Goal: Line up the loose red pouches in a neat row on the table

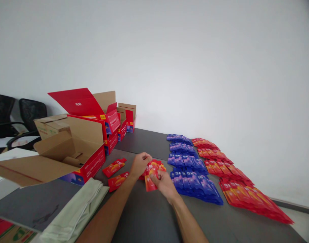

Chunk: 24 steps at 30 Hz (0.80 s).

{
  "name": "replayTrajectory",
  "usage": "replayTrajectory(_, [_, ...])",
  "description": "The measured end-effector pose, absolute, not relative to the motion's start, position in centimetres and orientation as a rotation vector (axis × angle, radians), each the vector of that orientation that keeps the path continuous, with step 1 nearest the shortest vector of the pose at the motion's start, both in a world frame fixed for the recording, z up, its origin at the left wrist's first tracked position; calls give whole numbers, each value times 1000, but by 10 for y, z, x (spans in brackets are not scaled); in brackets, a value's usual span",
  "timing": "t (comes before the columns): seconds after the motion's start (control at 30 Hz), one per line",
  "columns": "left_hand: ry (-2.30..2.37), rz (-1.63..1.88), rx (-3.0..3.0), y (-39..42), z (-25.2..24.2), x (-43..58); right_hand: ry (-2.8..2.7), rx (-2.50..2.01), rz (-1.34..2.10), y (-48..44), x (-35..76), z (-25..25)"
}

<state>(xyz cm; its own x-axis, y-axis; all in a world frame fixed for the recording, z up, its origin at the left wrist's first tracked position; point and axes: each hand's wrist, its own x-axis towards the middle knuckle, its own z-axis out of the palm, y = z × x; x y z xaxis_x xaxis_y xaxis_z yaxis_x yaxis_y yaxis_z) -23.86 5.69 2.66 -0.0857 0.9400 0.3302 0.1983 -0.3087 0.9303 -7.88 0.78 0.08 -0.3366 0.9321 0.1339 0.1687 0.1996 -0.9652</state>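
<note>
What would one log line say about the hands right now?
hands: left and right both grip red foil sachets | beside: blue foil sachet rows | surface: grey table

Both hands together over the dark surface (149, 222): left hand (139, 165) and right hand (164, 184) pinching a small bunch of red packets (151, 172). Two more red packets (116, 173) lying just left of them. To the right, blue packets (192, 173) and red rows (242, 189) side by side. On the left, an open cardboard box (63, 152), a folded cloth (78, 209) near it.
</note>
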Motion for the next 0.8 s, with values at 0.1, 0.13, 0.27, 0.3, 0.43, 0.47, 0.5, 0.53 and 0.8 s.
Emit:
replayTrajectory(0.1, [1236,1464,1493,55,25,-239,-1677,-1045,1157,10,-79,-4])
replayTrajectory(0.13, [1207,1451,1466,54,25,-239,-1669,-1043,1141,11,-80,-5])
replayTrajectory(0.27, [1162,1444,1411,52,22,-237,-1681,-1059,1155,10,-82,-6])
replayTrajectory(0.3, [1172,1462,1419,53,22,-237,-1690,-1059,1174,9,-82,-5])
replayTrajectory(0.43, [1183,1471,1361,55,19,-238,-1622,-1018,1162,9,-81,-1])
replayTrajectory(0.47, [1175,1459,1307,55,18,-238,-1553,-1000,1144,11,-79,-1])
replayTrajectory(0.5, [1167,1442,1256,56,16,-239,-1460,-982,1128,14,-77,-2])
replayTrajectory(0.53, [1161,1417,1219,55,14,-239,-1353,-971,1109,17,-74,-4])
replayTrajectory(0.8, [901,1070,1406,40,-5,-226,-1148,-1003,964,37,-58,-24])
